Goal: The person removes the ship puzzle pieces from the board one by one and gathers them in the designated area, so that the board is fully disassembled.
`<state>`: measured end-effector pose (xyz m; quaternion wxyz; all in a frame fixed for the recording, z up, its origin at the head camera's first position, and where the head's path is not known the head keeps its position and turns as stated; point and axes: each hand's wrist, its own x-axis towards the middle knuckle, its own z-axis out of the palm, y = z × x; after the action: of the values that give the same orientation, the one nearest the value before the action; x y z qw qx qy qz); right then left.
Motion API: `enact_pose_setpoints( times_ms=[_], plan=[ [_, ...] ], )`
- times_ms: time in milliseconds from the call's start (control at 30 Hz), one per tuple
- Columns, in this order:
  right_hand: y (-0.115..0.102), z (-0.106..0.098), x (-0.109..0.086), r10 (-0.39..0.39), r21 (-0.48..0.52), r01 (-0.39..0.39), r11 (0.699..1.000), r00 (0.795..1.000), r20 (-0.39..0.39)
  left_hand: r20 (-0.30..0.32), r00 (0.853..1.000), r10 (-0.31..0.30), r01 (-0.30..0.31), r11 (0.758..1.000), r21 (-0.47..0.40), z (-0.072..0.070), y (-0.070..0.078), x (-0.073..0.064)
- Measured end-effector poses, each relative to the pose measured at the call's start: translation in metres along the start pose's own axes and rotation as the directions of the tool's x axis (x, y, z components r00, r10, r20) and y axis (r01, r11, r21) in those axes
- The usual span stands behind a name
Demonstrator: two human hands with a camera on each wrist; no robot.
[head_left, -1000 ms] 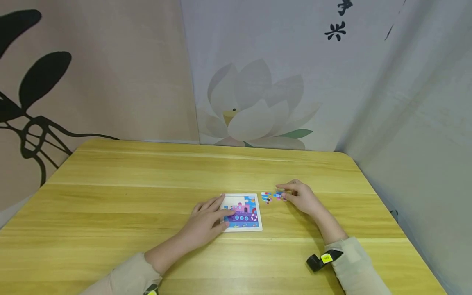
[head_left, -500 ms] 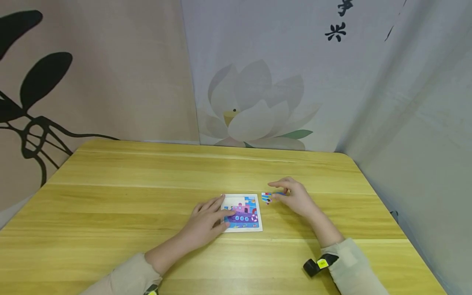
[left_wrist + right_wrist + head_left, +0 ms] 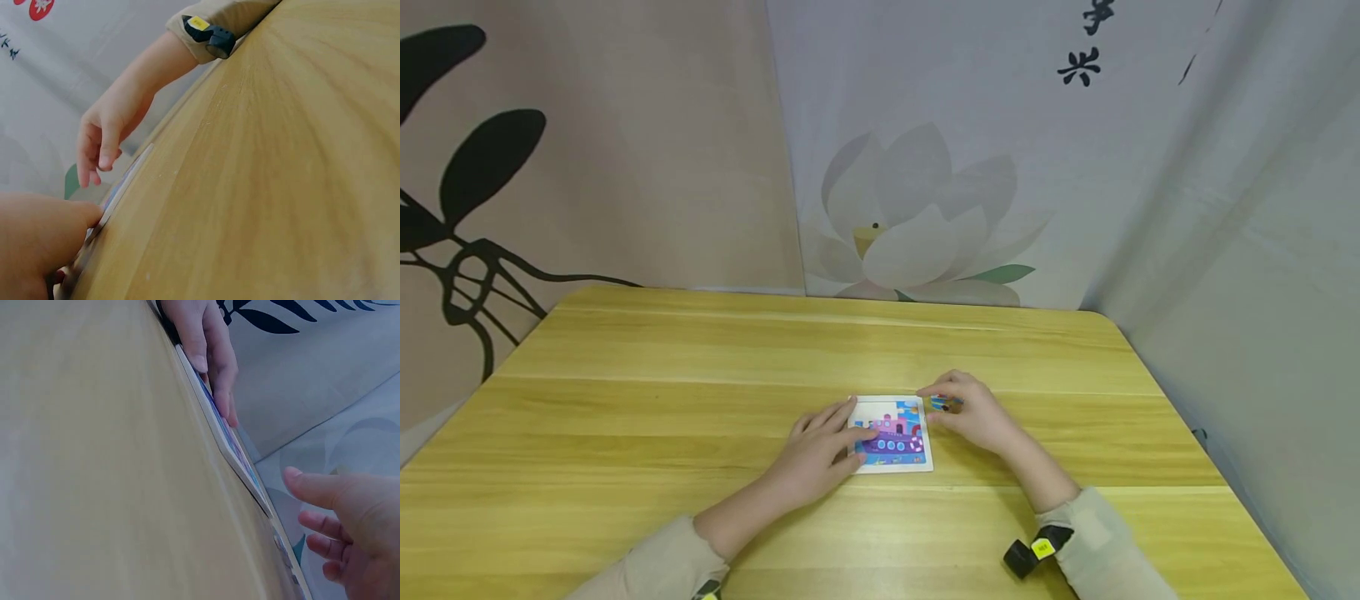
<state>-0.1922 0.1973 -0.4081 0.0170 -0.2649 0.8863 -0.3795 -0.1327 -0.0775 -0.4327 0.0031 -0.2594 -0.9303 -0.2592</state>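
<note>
A square jigsaw puzzle in a white frame (image 3: 891, 468) lies on the table, its picture a pink and purple ship on blue. The upper left of the puzzle is a bare white area. My left hand (image 3: 816, 458) rests on the frame's left side, fingers stretched over the board. Just off the right edge, my right hand (image 3: 977, 412) hovers with thumb and fingers apart, holding nothing in the right wrist view. Between its fingertips, in the head view, shows a colourful puzzle piece (image 3: 937, 403) on the table. The hand hides whatever lies farther right.
The wooden table (image 3: 700, 350) reaches back to a printed curtain (image 3: 917, 208) with a lotus picture. Another curtain (image 3: 1247, 250) hangs along the right side. A black camera (image 3: 1021, 558) is strapped to the right sleeve.
My right hand has moved left, from the farther loose puzzle piece to over the one beside the frame. The left hand and the puzzle have stayed in place.
</note>
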Motion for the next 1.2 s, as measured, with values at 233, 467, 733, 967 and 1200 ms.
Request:
enact_pose_setpoints(
  times_ms=[233,467,733,967,1200],
  plan=[
    [-0.002,0.006,0.003,-0.02,-0.072,0.023,0.997,0.999,0.042,0.005,1.0,0.004,-0.004,1.0,0.008,0.001,-0.001,0.001],
    [-0.007,0.01,0.006,-0.026,-0.151,0.036,0.988,0.997,0.068,0.012,1.0,0.025,-0.025,0.998,0.053,0.001,-0.001,0.001],
    [-0.013,0.012,0.012,-0.014,-0.214,0.04,0.976,0.993,0.119,0.064,0.997,0.048,-0.058,0.985,0.163,0.002,-0.001,-0.001],
    [-0.016,0.012,0.012,0.013,-0.243,0.021,0.97,0.991,0.136,0.06,0.997,0.053,-0.062,0.983,0.175,0.003,0.0,-0.002],
    [-0.015,0.014,0.013,0.015,-0.233,0.017,0.972,0.991,0.134,0.061,0.997,0.046,-0.057,0.981,0.184,0.003,0.002,-0.001]
  ],
)
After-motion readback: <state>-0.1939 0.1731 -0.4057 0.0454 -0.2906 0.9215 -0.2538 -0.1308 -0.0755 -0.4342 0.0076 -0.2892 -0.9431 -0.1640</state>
